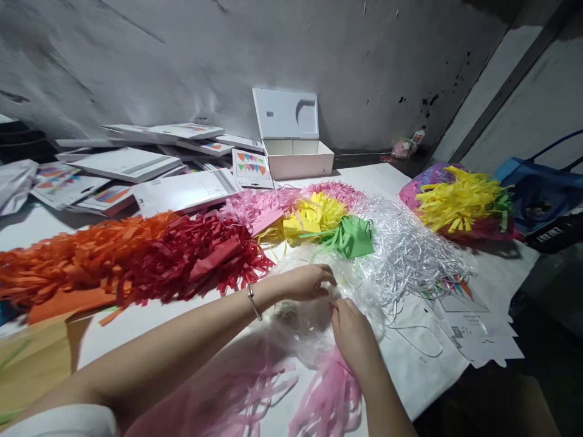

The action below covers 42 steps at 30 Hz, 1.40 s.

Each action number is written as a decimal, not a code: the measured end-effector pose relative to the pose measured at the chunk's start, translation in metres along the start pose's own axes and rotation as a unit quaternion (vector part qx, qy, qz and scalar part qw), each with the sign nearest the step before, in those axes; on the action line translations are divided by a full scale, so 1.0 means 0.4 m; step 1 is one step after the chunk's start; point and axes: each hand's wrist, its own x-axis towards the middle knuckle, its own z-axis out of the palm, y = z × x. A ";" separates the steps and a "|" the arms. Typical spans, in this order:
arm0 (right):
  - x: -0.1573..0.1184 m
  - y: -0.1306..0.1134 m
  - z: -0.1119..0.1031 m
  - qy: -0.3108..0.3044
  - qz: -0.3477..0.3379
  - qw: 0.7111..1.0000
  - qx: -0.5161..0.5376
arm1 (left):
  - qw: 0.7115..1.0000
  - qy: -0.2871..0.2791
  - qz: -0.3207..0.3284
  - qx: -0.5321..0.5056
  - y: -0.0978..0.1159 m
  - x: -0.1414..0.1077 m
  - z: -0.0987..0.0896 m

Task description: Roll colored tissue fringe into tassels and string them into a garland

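Observation:
My left hand, with a bracelet at its wrist, reaches over a clear plastic bag near the middle of the table. Its fingers are curled, and what they hold, if anything, is too small to tell. Close on its right, my right hand pinches the top of a pink tissue tassel, whose strips hang down toward the table's front edge. More pink strips lie blurred under my left forearm. Beyond my hands are green tissue, yellow tissue and a heap of silvery white strands.
Orange and red tassels lie at the left, before stacked flat boxes. An open white box stands by the wall. A yellow bundle, a blue bag and printed cards are at the right.

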 end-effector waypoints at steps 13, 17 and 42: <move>-0.013 0.007 -0.019 -0.040 -0.029 0.998 0.040 | 1.000 -0.007 0.011 -0.023 0.008 0.001 -0.018; -0.038 0.023 -0.046 -0.080 -0.091 0.989 0.084 | 0.998 -0.003 0.019 -0.052 0.031 -0.071 -0.038; -0.018 0.098 -0.033 0.005 0.040 0.998 0.056 | 0.999 0.038 -0.010 -0.011 0.053 -0.036 0.022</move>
